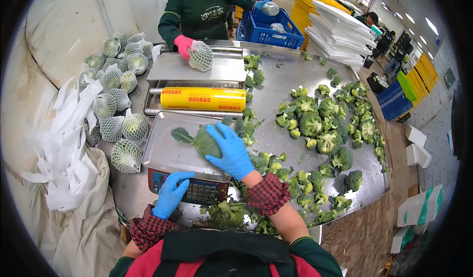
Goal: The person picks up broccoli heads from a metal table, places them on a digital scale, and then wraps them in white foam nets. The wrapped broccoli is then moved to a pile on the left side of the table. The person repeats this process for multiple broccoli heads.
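A broccoli head (205,141) with one leaf sticking out to the left lies on the metal tray (162,144) of a weighing scale. My right hand (231,153), in a blue glove, grips it from the right side. My left hand (172,192), gloved the same, is at the tray's front edge over the left of the scale's keypad (203,192). Nothing shows in it, and its thumb and fingers are apart. Part of the scale's display side is hidden behind that hand.
Behind the scale lies a yellow film roll (203,99) on a wrapping machine (196,68). Across from me a co-worker holds a netted head (201,56) and a wrapped one (271,8) by a blue crate (273,36). Netted vegetables (126,156) crowd the left; loose broccoli (310,123) covers the right.
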Demonstrator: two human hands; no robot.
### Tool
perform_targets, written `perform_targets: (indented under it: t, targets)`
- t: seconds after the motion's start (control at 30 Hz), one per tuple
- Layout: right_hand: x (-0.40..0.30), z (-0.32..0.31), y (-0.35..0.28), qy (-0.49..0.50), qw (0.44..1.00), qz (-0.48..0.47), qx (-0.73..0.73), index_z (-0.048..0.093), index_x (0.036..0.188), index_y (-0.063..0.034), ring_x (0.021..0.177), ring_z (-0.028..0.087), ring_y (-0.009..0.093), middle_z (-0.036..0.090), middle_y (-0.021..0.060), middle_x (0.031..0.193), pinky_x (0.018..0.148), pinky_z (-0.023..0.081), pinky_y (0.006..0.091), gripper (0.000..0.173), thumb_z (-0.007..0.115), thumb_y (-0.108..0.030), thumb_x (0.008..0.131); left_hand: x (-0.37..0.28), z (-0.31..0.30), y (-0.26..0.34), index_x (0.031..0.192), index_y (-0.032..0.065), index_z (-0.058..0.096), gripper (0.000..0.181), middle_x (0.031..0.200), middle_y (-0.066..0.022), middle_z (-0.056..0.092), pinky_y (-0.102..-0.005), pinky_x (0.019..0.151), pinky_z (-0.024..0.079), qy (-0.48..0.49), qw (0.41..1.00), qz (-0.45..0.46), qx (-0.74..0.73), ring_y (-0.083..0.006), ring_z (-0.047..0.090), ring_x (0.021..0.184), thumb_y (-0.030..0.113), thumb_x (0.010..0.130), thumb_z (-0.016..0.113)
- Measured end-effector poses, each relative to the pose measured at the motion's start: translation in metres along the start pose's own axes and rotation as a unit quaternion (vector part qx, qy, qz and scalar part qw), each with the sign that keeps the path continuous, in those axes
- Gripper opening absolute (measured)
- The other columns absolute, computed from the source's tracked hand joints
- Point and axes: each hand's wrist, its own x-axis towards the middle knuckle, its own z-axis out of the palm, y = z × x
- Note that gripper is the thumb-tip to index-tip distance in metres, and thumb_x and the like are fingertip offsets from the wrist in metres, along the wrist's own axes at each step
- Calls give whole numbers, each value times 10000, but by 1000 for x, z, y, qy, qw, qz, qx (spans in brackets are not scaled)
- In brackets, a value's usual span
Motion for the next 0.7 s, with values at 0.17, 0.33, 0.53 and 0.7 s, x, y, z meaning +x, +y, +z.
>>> perform_targets:
  t: [0.17, 0.33, 0.53, 0.7]
  targets:
    - [-12, 22, -23, -22, 996, -38, -78, 347, 1406, -180, 1278, 343, 375, 332, 156, 1414, 1020, 302, 489, 713, 671, -291, 781, -31, -9, -5, 1126, 49, 619, 244, 1042, -53, 583, -255, 841, 437, 20, 1000, -1, -25, -127, 546, 908, 54, 893, 546]
    - [-44, 2, -27, 30, 998, 21, -48, 438, 1338, -109, 1194, 427, 355, 440, 168, 1328, 981, 330, 456, 553, 614, -236, 829, -27, -9, 54, 1130, 45, 617, 274, 1091, -92, 617, -285, 877, 449, -81, 994, 47, -57, -172, 579, 997, 10, 869, 543]
    - [-79, -11, -53, 41, 998, 13, -53, 505, 1284, -122, 1188, 443, 348, 478, 154, 1268, 987, 344, 453, 511, 645, -126, 793, 0, 8, 245, 1028, 35, 616, 274, 1094, -115, 627, -299, 818, 474, -357, 765, 528, 95, -189, 599, 998, 57, 779, 505]
    - [-103, -8, -42, 23, 999, -8, -42, 549, 1227, -104, 1097, 501, 344, 517, 148, 1208, 915, 405, 434, 450, 643, -98, 787, 19, 44, 247, 1053, 31, 598, 269, 1095, -120, 615, -314, 817, 473, -348, 741, 545, 180, -205, 592, 995, 98, 812, 498]
